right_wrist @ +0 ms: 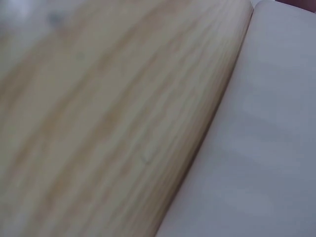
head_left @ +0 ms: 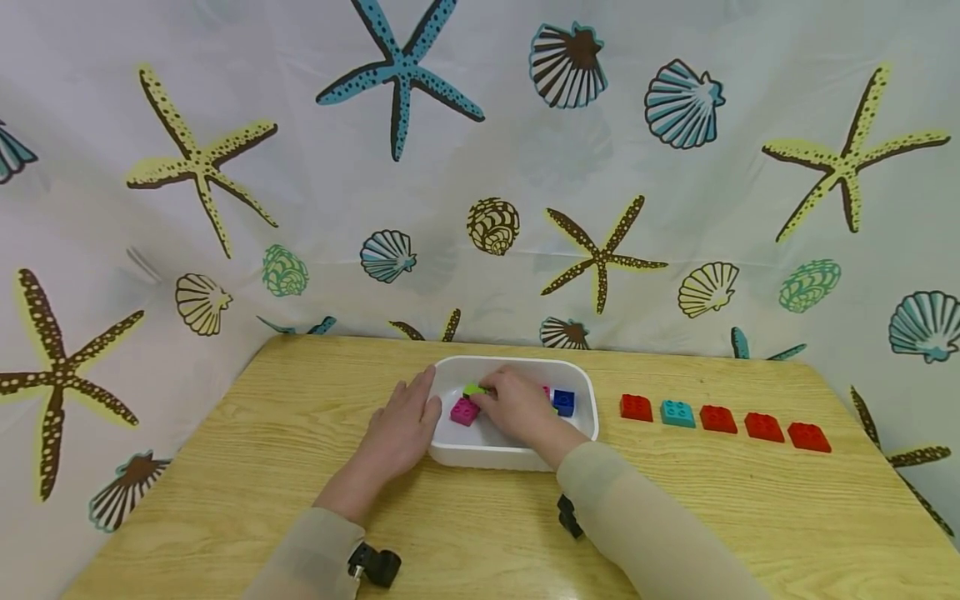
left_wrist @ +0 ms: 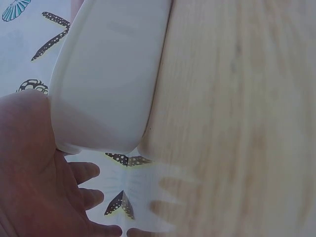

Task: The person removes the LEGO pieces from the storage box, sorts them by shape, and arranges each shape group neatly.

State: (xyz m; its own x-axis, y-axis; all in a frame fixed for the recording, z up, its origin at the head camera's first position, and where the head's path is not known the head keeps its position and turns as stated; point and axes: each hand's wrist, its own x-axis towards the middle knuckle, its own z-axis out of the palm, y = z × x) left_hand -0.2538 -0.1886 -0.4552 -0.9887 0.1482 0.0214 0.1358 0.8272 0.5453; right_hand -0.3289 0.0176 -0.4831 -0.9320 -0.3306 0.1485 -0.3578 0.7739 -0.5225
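Observation:
A white plastic bin (head_left: pixel 495 457) with toy building bricks inside stands on the table. My right hand (head_left: pixel 519 408) reaches into it, with thumb and fingertips pinching one end of a lime green brick (head_left: pixel 472 389). Next to that brick lies a magenta brick (head_left: pixel 464 411). Beyond the hand are a dark blue brick (head_left: pixel 564 403) and a partly hidden pink one. My left hand (head_left: pixel 402 425) rests against the bin's left end, its fingers extended, as the left wrist view also shows. The right wrist view shows only the bin's outer wall (right_wrist: pixel 256 148) and wood, no brick.
Right of the bin, several bricks form a row on the wooden table (head_left: pixel 300 417): a red brick (head_left: pixel 636 407), a teal brick (head_left: pixel 678 413), then more red ones ending at a far red brick (head_left: pixel 809 437). A patterned curtain (head_left: pixel 480 167) hangs behind the table.

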